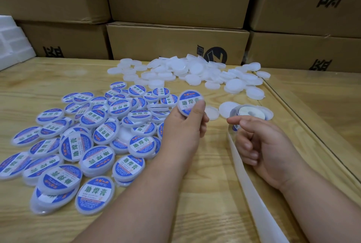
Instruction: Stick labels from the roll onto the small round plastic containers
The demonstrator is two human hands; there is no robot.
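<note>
Nearest, a white strip of backing paper (252, 188) ran from the bottom edge up across the wooden table (195, 203), passing just left of the right hand (261, 145). That hand lay on its side on the table with its fingers curled in toward the palm and the forefinger and thumb stretched forward; a scrap of blue label (236, 127) showed under the thumb, but whether the hand pinched it could not be told. To the left, a heap of labelled containers (78, 145) spread over the table, each a flat white round tub with a blue and white sticker on its lid, many overlapping or leaning on each other.

A little farther on, the left hand (187, 121) was raised above the table and gripped one labelled container (190, 104) by its edge, thumb pressed on the sticker face, the tub tilted toward the camera. Just beyond the right hand's forefinger sat the label roll (251, 113), lying flat among a few plain white tubs.

Farther back, a loose pile of unlabelled containers (195, 70) stretched across the far side of the table. Behind them stood stacked cardboard boxes (175, 43) with black print, and white foam blocks (11, 43) sat at the far left.
</note>
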